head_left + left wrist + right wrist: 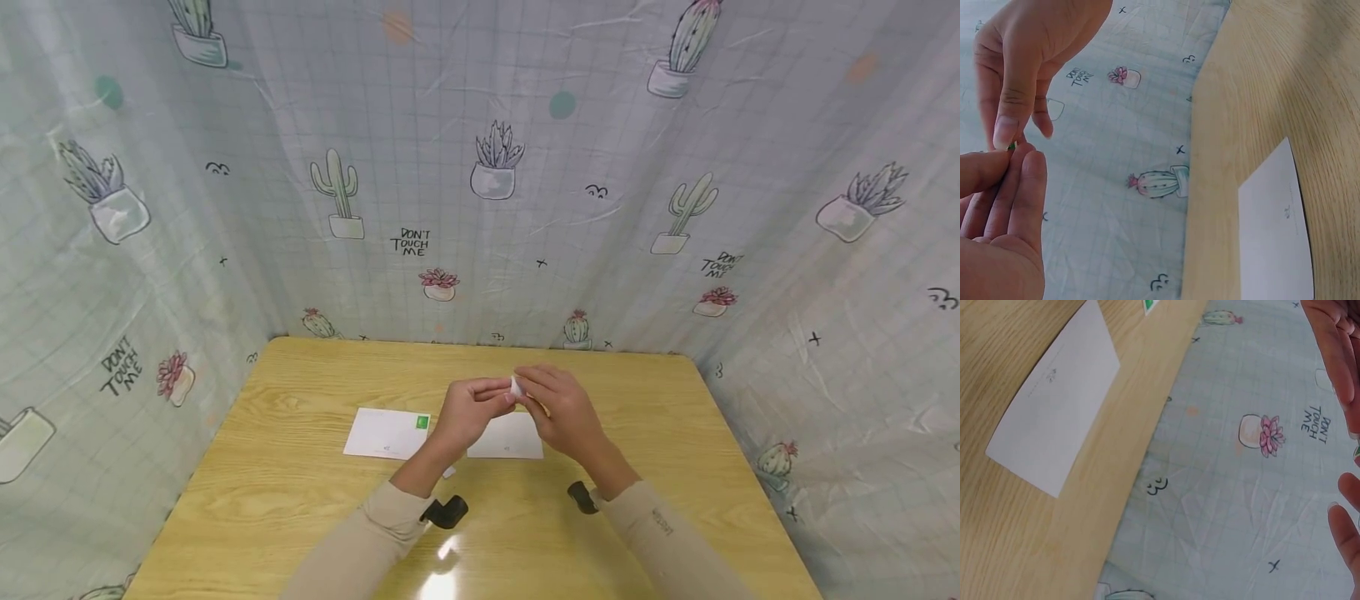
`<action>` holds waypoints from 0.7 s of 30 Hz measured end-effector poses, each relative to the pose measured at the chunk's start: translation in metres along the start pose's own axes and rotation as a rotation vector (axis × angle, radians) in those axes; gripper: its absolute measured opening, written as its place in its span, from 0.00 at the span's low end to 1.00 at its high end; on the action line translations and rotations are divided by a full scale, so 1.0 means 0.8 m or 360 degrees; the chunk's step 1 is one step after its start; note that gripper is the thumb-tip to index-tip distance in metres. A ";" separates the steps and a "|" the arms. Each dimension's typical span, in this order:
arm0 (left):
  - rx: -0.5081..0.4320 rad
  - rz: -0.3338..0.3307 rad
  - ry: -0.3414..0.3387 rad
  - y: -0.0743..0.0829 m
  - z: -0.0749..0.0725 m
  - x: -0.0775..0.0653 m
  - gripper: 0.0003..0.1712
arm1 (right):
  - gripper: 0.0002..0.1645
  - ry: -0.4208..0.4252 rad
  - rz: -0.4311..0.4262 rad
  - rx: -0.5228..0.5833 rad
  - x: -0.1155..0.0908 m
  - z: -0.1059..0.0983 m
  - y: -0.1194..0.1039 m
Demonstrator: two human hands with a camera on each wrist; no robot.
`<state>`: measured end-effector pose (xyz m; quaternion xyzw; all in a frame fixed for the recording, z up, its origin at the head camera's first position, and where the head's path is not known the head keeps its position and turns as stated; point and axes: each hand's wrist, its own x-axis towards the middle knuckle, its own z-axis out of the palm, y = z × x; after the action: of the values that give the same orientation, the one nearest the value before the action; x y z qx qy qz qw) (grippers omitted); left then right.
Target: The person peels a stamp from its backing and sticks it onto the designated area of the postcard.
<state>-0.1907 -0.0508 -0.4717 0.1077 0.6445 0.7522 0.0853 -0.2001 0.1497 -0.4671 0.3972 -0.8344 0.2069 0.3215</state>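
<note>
My left hand (468, 412) and right hand (558, 408) meet above the far edge of a plain white envelope (504, 442). Between their fingertips is a small white stamp-like piece (516, 387), which both hands pinch. A speck of green on this piece (1012, 145) shows in the left wrist view, where the right hand (1041, 50) comes down from above and the left hand (1007, 231) holds from below. Fingers cover most of it. In the right wrist view, only part of each hand is visible at the right edge.
Left of the plain envelope lies another white envelope (384, 433) bearing a green stamp (422, 422) in its top right corner. A small white scrap (448, 472) lies by the left wrist. The wooden table (300, 517) ends at a cactus-printed curtain (450, 208).
</note>
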 end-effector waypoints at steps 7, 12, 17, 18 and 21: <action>0.0043 0.0024 0.0002 0.000 0.001 0.000 0.21 | 0.22 0.0007 -0.0014 -0.0057 0.000 -0.002 0.000; 0.0083 0.0049 -0.0011 0.001 0.002 -0.002 0.20 | 0.21 0.0045 -0.0068 -0.0105 0.001 -0.002 -0.001; 0.0101 0.0062 -0.0004 0.001 0.001 -0.003 0.20 | 0.21 0.0056 -0.0106 -0.0119 0.002 -0.003 -0.001; 0.0098 0.0061 -0.0002 0.002 0.001 -0.003 0.20 | 0.21 0.0053 -0.0110 -0.0118 0.002 -0.003 -0.002; 0.0087 0.0065 0.0000 0.003 0.001 -0.003 0.19 | 0.21 0.0042 -0.0115 -0.0121 0.002 -0.003 -0.002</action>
<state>-0.1878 -0.0511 -0.4692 0.1230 0.6624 0.7360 0.0668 -0.1986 0.1492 -0.4639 0.4119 -0.8224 0.1684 0.3544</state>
